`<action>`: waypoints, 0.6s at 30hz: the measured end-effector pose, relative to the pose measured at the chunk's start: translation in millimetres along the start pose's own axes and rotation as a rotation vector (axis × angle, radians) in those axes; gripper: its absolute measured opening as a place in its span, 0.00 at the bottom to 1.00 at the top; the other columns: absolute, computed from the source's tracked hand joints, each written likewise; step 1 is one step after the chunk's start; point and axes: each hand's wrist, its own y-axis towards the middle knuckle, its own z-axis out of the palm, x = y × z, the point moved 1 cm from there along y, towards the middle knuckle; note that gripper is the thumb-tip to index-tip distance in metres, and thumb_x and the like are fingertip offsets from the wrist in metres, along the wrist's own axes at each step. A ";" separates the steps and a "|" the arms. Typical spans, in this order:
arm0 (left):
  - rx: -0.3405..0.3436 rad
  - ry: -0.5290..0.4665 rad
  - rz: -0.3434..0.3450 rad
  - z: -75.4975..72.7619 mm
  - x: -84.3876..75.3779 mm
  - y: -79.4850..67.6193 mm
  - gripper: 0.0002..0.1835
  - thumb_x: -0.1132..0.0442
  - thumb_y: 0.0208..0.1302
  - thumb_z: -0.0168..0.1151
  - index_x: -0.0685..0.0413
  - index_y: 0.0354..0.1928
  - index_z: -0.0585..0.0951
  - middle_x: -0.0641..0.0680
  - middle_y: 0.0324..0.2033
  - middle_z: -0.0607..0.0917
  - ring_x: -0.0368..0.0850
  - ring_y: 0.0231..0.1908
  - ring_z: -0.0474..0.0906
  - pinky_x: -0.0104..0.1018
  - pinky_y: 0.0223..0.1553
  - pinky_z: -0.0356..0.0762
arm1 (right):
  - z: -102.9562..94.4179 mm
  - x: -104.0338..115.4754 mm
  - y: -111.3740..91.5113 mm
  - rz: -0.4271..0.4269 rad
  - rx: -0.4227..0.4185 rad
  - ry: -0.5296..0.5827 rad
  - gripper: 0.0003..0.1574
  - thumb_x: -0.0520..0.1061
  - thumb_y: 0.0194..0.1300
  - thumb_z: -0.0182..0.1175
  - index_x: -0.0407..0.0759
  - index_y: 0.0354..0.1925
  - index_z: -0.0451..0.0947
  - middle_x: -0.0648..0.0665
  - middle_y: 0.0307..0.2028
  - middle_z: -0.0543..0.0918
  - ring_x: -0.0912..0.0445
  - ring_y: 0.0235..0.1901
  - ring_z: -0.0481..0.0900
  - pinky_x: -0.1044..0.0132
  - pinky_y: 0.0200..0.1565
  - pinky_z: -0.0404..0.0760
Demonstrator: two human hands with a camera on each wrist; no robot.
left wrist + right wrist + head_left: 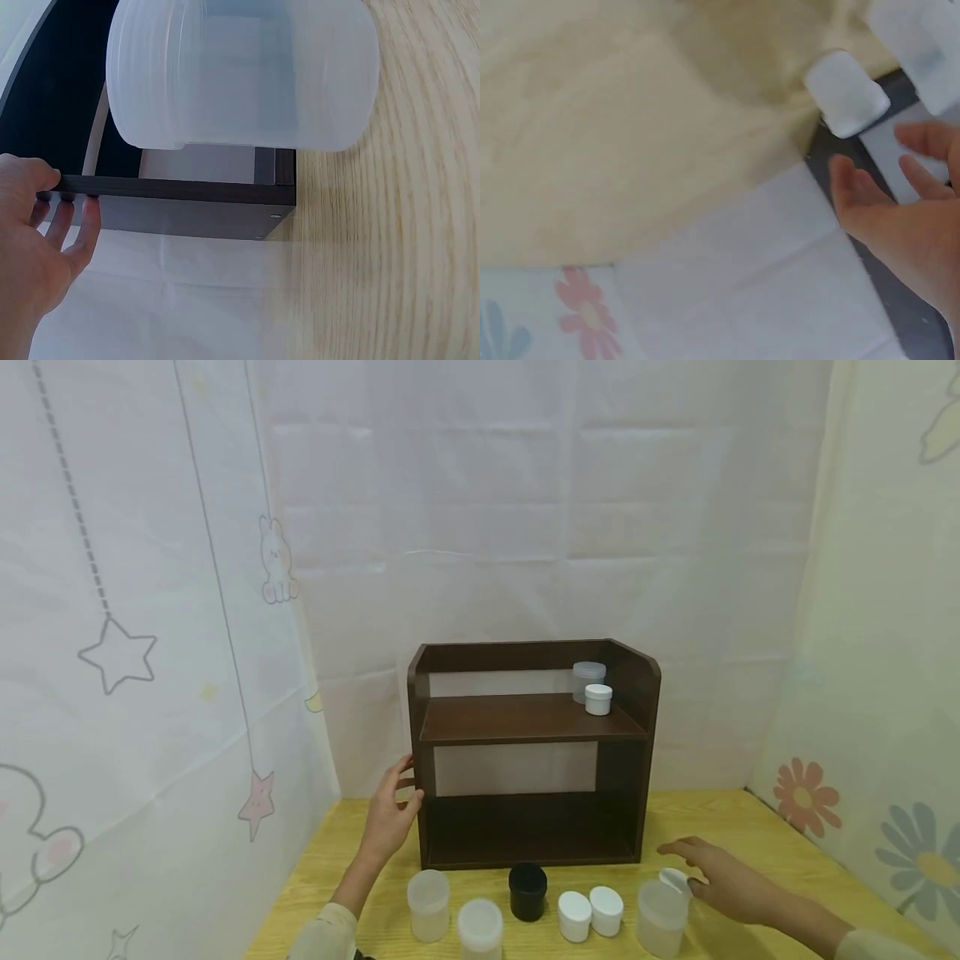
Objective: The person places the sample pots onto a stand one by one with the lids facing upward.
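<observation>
A dark brown two-tier shelf (532, 739) stands on the table. My left hand (390, 814) holds the edge of its left side panel, thumb on one face and fingertips on the other, as the left wrist view (37, 232) shows. At the right, my right hand (731, 883) hovers with its fingers spread and nothing in them. Closest to it is a small white jar (675, 882), partly hidden behind a translucent jar (662, 920). In the right wrist view the white jar (846, 94) sits apart from the fingertips; that picture is blurred.
On the upper tier are a clear lidded jar (588, 672) and a small white jar (598, 700). Before the shelf stand two translucent jars (429, 906) (480, 931), a black jar (528, 892) and two white jars (574, 917) (606, 910). Printed sheets (555, 527) enclose the table.
</observation>
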 end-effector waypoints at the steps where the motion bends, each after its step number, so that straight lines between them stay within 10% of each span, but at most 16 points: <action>1: 0.002 0.001 -0.002 -0.3 -0.5 0.0 0.35 0.72 0.70 0.64 0.50 0.77 0.65 0.57 0.66 0.73 0.57 0.54 0.78 0.45 0.41 0.85 | 3.8 -4.6 -3.2 -0.003 0.020 0.014 0.31 0.33 0.64 0.67 0.31 0.63 0.72 0.26 0.57 0.74 0.33 0.47 0.79 0.47 0.40 0.83; 10: 0.009 0.019 0.009 -2.5 -2.9 -0.4 0.34 0.71 0.70 0.64 0.55 0.76 0.65 0.58 0.65 0.74 0.60 0.54 0.78 0.46 0.40 0.85 | 30.5 -32.2 -9.9 0.019 0.037 0.169 0.31 0.42 0.70 0.65 0.24 0.63 0.69 0.25 0.56 0.75 0.53 0.49 0.78 0.52 0.41 0.83; 18: 0.018 0.019 -0.004 -1.7 -0.9 1.1 0.35 0.71 0.70 0.64 0.55 0.76 0.65 0.57 0.65 0.74 0.58 0.54 0.78 0.42 0.41 0.85 | 45.9 -43.7 -4.9 0.192 0.021 0.305 0.37 0.46 0.70 0.66 0.27 0.67 0.65 0.34 0.54 0.80 0.47 0.43 0.79 0.56 0.39 0.82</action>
